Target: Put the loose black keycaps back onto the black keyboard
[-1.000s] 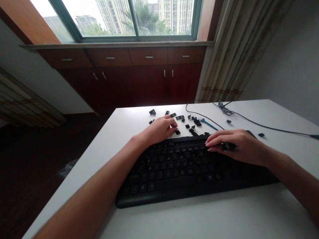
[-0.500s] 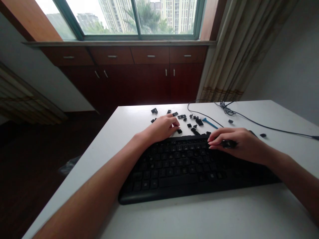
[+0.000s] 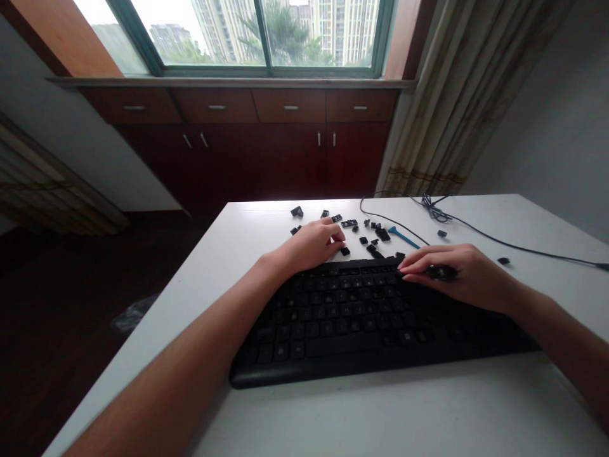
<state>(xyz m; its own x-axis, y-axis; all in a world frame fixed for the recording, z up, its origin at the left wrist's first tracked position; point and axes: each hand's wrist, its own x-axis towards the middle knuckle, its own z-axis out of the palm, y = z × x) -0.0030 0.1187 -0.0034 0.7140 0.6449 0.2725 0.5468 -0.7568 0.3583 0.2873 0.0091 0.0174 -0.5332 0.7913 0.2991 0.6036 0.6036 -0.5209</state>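
Note:
A black keyboard (image 3: 342, 346) lies on the white table, and some of its key positions show no cap. Behind its upper left edge rests my left hand (image 3: 316, 242), its fingers loosely bent and apart, holding nothing visible. A loose keycap (image 3: 345, 252) lies just beside its thumb. Over the keyboard's upper right part, my right hand (image 3: 451, 273) pinches a small black keycap (image 3: 399, 272) between thumb and fingertips, at the top row. The hand hides the keys beneath it.
Several loose black keycaps (image 3: 382, 234) are scattered behind the keyboard. A blue tool (image 3: 404, 237) lies among them. The black cable (image 3: 504, 242) runs to the right, with a bundled coil. The white table (image 3: 380, 412) ends in front of dark red cabinets (image 3: 285, 158).
The view has shifted very slightly. Both hands keep nearly the same place and pose; the right fingertips stay at the keyboard's top row.

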